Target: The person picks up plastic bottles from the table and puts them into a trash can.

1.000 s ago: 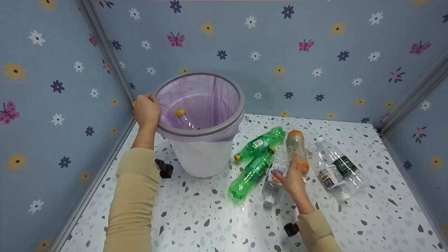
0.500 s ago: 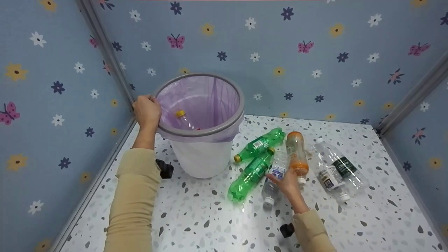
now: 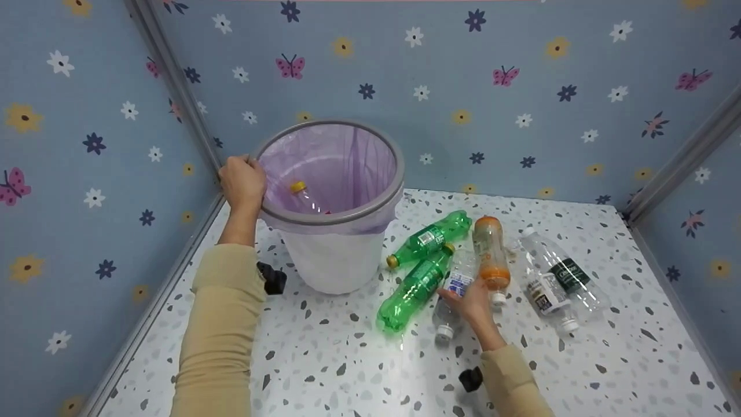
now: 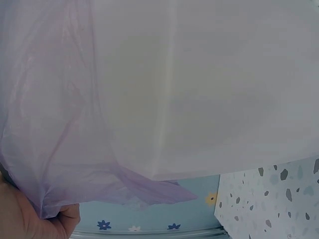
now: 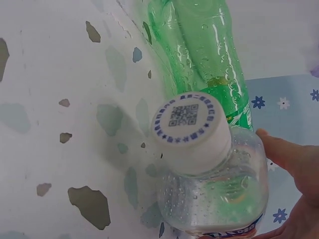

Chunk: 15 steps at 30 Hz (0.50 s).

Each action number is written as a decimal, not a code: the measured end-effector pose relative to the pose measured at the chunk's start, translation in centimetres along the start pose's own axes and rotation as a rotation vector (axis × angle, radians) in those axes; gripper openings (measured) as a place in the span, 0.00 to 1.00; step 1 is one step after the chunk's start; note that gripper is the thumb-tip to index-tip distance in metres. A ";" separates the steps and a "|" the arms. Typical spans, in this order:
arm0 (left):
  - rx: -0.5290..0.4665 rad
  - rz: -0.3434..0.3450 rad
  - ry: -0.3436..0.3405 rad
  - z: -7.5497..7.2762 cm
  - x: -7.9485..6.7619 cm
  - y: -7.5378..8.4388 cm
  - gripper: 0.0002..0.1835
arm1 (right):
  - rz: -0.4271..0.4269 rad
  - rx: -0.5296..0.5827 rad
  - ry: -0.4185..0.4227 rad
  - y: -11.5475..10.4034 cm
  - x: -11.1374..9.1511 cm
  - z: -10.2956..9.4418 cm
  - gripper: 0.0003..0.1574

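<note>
My left hand [image 3: 242, 180] grips the grey rim of a white trash bin [image 3: 336, 263] at its left side. In the left wrist view, the fingers hold a fold of the purple bin liner [image 4: 60, 124]. My right hand [image 3: 472, 304] is around a clear plastic bottle [image 3: 446, 315] lying on the table, thumb on one side and fingers on the other. Its white cap [image 5: 192, 132] faces the right wrist camera. Just left of it lie two green bottles [image 3: 414, 295]. An orange-capped bottle [image 3: 491, 249] with an orange band lies right beyond the fingers.
Two more clear bottles [image 3: 570, 275] lie crossed at the right. Inside the bin is a yellow-capped bottle [image 3: 307, 198]. A speckled white table [image 3: 347, 370] is enclosed by flower-patterned blue walls [image 3: 440, 75] with grey edge strips.
My right hand has shifted left and slightly nearer, away from the orange-capped bottle and onto the clear bottle. A white cap below the orange band has come into view. My left hand stays put.
</note>
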<state>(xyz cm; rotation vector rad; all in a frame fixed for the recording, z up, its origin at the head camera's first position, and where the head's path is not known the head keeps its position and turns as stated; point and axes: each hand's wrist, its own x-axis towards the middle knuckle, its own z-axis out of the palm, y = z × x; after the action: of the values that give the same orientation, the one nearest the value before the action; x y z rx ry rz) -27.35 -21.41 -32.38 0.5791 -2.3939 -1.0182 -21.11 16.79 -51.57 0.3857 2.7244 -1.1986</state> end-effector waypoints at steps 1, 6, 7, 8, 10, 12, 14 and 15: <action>0.003 0.002 0.001 0.0 0.0 0.0 0.16 | 0.005 0.004 -0.006 0.0 0.0 0.0 0.62; 0.004 0.008 0.004 0.0 0.1 0.0 0.16 | 0.017 -0.004 -0.029 0.0 0.1 0.0 0.56; 0.002 0.007 0.003 0.0 0.1 0.0 0.16 | 0.020 -0.003 -0.031 0.0 0.1 -0.1 0.54; 0.001 0.005 0.002 0.0 0.1 0.0 0.15 | 0.023 -0.004 -0.032 0.0 0.1 -0.1 0.53; -0.002 0.003 0.006 0.0 0.1 0.0 0.15 | 0.030 -0.003 -0.036 0.1 0.1 -0.2 0.50; -0.005 0.004 0.011 0.0 0.1 0.0 0.14 | 0.041 -0.006 -0.041 0.2 0.2 -0.3 0.50; -0.006 0.003 0.015 0.1 0.0 -0.1 0.14 | 0.047 -0.006 -0.046 0.3 0.2 -0.4 0.54; -0.006 0.003 0.016 0.1 0.1 -0.1 0.14 | 0.047 0.000 -0.051 0.3 0.2 -0.5 0.56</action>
<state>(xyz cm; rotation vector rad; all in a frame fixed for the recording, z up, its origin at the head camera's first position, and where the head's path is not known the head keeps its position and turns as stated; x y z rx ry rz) -27.42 -21.47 -32.49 0.5795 -2.3769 -1.0152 -21.25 17.39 -51.49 0.4117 2.6570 -1.1802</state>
